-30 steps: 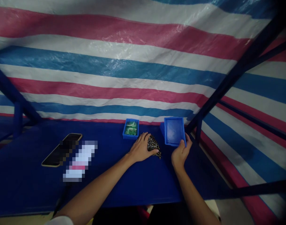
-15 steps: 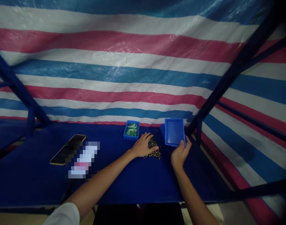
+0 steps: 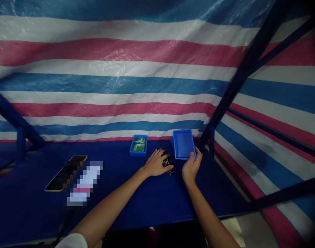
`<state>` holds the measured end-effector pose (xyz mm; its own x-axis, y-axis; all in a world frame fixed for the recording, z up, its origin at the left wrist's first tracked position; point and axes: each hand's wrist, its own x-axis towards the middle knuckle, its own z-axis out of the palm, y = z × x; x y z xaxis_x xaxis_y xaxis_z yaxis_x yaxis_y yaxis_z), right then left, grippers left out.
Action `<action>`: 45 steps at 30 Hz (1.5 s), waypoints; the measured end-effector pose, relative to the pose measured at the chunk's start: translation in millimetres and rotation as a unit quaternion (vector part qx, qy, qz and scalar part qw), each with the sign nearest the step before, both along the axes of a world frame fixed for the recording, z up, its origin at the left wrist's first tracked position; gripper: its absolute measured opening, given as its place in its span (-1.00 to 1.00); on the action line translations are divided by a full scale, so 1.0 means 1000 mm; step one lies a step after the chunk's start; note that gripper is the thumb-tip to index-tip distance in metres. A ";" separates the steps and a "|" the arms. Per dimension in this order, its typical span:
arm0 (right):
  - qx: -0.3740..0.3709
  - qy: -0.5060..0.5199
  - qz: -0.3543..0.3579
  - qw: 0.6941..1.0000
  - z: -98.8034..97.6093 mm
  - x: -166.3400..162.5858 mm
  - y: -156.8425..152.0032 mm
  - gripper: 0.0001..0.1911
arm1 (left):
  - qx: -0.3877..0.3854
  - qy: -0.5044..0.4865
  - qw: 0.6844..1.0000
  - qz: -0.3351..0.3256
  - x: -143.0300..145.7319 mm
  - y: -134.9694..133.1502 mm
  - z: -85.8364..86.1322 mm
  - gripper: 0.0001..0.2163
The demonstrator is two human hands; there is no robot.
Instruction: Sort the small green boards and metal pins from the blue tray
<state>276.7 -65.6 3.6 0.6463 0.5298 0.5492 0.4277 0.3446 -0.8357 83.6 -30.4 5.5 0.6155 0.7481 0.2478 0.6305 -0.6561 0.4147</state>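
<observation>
My left hand (image 3: 156, 163) lies palm down over a small pile of brass-coloured metal pieces (image 3: 167, 163), which look like screws. Its fingers are spread and hide much of the pile. To the right, my right hand (image 3: 191, 166) grips the lower right corner of an empty blue plastic bin (image 3: 183, 144), thumb on the near rim. The bin is tilted so that its inside faces me. Part of another blue bin (image 3: 172, 140) shows behind it.
A blue bin (image 3: 132, 151) with green-and-clear small packets stands behind my left hand. A phone (image 3: 54, 179) and a pixelated bright rectangle (image 3: 85, 184) lie left on the blue table (image 3: 136, 206). Striped sheeting (image 3: 116, 82) and blue frame bars (image 3: 226, 100) enclose the table.
My left hand has slid right over the metal pieces and covers more of the pile. My right hand keeps hold of the tilted bin. The whole view has shifted slightly.
</observation>
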 end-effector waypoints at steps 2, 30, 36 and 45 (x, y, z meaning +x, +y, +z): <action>-0.007 0.002 0.006 1.000 0.000 0.000 0.000 -0.51 | 0.003 0.002 1.000 -0.003 0.000 0.000 -0.002 -0.40; -0.033 -0.032 0.041 0.998 -0.008 -0.008 0.001 -0.52 | 0.029 -0.014 0.997 -0.063 0.002 -0.036 -0.004 -0.55; -0.030 -0.045 0.086 0.995 -0.008 -0.015 -0.004 -0.55 | 0.027 -0.023 0.997 -0.066 0.001 -0.045 0.000 -0.50; -0.026 0.007 0.065 0.998 -0.006 -0.013 -0.002 -0.50 | 0.015 -0.053 0.998 0.008 -0.018 -0.030 0.003 -0.47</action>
<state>263.4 -68.1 -2.5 0.5774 0.6376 0.5100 0.3705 0.3520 -0.8596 65.7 -60.3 8.0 0.5725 0.7492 0.3330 0.5946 -0.6591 0.4605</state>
